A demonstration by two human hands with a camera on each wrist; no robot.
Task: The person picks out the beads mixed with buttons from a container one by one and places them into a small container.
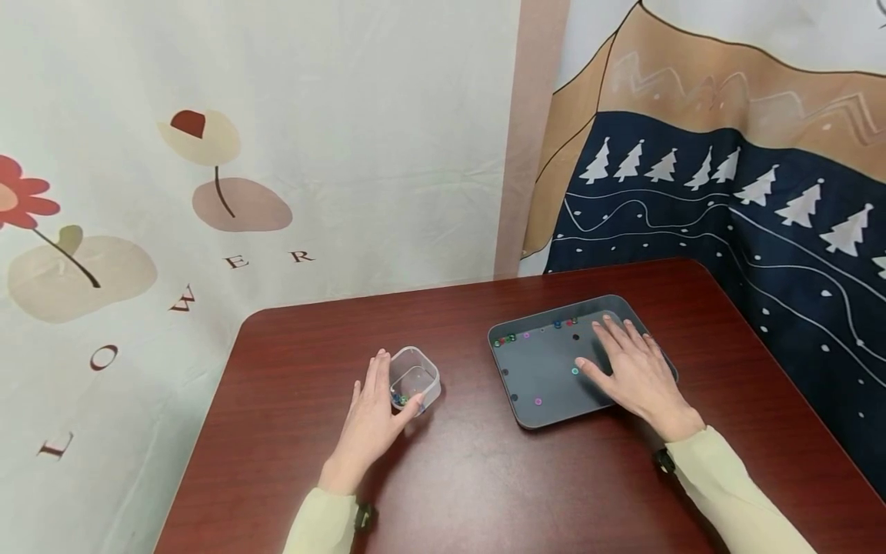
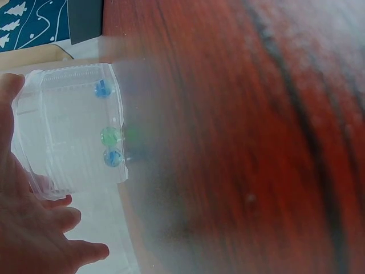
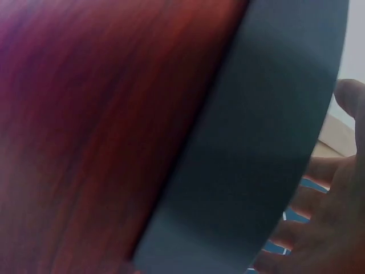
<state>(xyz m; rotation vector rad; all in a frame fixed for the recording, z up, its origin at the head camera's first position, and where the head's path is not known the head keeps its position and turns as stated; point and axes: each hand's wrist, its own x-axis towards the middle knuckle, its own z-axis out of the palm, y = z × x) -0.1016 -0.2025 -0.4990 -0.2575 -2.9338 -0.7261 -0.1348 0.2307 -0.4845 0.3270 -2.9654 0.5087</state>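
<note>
My left hand (image 1: 370, 423) is at a small clear plastic container (image 1: 434, 388), its fingers along the left wall and its thumb across the near corner. In the left wrist view, the container shows a few blue and green glassy beads (image 2: 110, 137) at its bottom. My right hand (image 1: 633, 381) is spread with straight fingers over the right part of a grey tray (image 1: 554, 412). Small coloured beads lie scattered in the tray, among them a purple bead (image 1: 537, 402) and a teal bead (image 1: 574, 371) near the right thumb. The right wrist view shows the tray's outer wall (image 3: 245, 137) before the fingers.
Both containers stand on a dark red wooden table (image 1: 457, 477), the tray to the right of the clear container. Behind the table hangs a pale curtain (image 1: 388, 154) with flower prints. A navy fabric (image 1: 657, 208) with white trees hangs at the right.
</note>
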